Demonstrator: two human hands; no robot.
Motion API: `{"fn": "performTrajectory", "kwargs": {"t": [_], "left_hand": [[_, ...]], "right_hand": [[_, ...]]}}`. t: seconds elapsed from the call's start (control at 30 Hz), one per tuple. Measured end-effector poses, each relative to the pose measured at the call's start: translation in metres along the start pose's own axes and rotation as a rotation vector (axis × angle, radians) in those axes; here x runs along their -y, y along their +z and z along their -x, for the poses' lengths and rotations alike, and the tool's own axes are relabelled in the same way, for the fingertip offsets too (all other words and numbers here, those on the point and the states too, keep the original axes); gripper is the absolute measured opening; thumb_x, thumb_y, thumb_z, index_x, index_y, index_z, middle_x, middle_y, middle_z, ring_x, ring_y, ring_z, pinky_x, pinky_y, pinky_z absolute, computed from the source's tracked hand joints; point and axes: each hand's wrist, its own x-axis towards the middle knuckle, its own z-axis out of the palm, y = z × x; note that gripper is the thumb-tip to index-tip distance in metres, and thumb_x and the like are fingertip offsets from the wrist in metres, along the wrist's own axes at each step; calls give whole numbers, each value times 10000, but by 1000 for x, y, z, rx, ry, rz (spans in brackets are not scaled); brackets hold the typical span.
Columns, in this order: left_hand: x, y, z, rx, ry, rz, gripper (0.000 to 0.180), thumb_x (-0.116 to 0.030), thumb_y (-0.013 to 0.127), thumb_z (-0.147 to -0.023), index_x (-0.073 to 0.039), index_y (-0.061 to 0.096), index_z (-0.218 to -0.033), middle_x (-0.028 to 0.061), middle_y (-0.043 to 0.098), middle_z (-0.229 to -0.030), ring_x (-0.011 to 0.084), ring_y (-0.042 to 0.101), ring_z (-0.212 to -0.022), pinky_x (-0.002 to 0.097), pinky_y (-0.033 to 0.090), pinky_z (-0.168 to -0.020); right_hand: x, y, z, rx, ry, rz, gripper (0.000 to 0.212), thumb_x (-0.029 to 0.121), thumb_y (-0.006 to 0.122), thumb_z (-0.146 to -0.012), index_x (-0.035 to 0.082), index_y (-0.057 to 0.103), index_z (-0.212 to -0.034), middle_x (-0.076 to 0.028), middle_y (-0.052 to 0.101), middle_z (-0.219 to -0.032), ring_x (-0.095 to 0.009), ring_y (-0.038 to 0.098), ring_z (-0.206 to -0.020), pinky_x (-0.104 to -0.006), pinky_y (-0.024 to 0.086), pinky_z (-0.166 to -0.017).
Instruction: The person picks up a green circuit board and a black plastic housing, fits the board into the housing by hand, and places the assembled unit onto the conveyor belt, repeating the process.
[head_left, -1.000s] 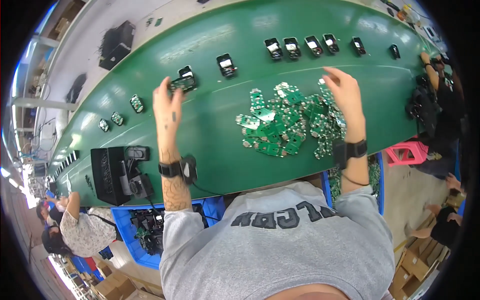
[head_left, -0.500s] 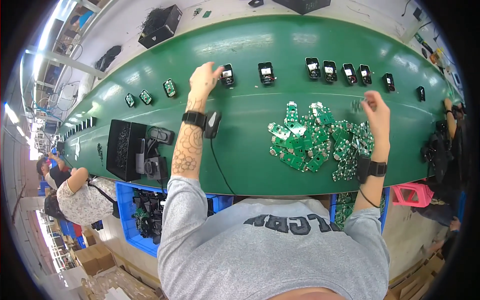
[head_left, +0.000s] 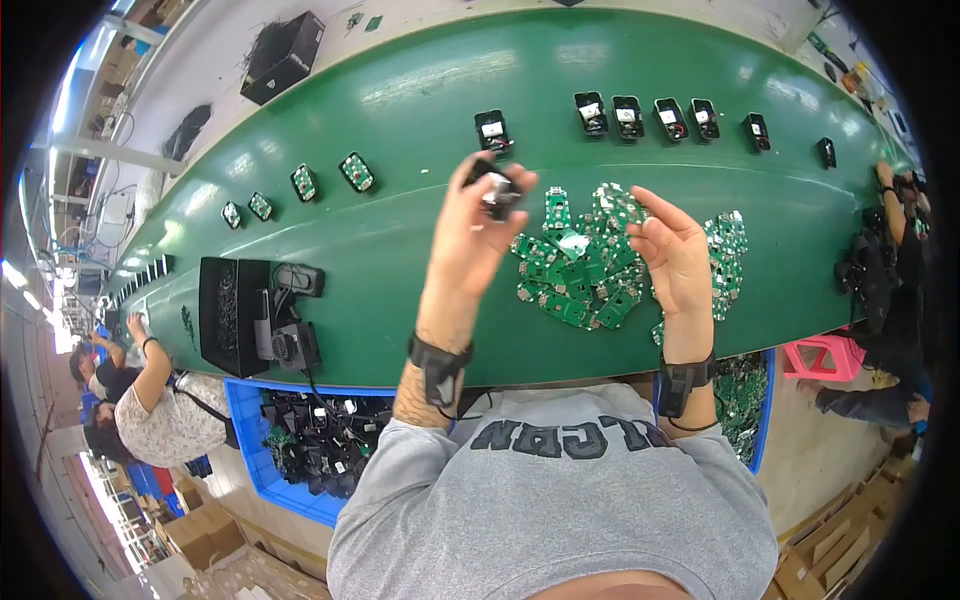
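My left hand [head_left: 462,232] is raised over the bench, its fingers closed around a black plastic casing [head_left: 497,196] with its open side showing; motion blurs the parts inside. Opposite it, my right hand [head_left: 680,262] pinches a green circuit board [head_left: 617,206] between thumb and fingers, a short gap away from the casing. Below the board spreads a loose pile of green circuit boards [head_left: 590,272], partly behind my right hand. Just beyond my left hand, another open black casing [head_left: 491,130] with a white part inside lies on the bench.
Several open casings [head_left: 627,118] line the far right. Casings with green boards in them [head_left: 304,182] sit at the left. A black bin [head_left: 210,310] stands beside chargers. Blue crates [head_left: 255,450] sit below the bench edge. Other people work at both ends.
My left hand has picked up a black casing from the row and brought it nearer. My right hand has moved left with a circuit board. The view has shifted, uncovering another board-filled casing.
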Motion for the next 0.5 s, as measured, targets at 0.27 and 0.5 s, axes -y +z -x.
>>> {"fn": "performTrajectory", "kwargs": {"t": [0.27,0.5], "left_hand": [[33,33,28,35,-22,-142,482,-121,458,-992,-44,304,-1442,132,515,-1252,275,550,-1183,474,546,-930],[41,47,35,42,24,-215,504,-158,458,-990,-38,307,-1455,180,545,-1288,231,603,-1085,373,545,-875]], "right_hand": [[-13,20,24,31,-610,368,498,0,740,-746,-91,592,-1213,-152,652,-1115,-298,629,-1029,-366,513,-872],[-7,30,25,209,-1003,829,475,25,815,-614,-14,683,-1069,-123,686,-1007,-302,619,-981,-377,493,-839]]}}
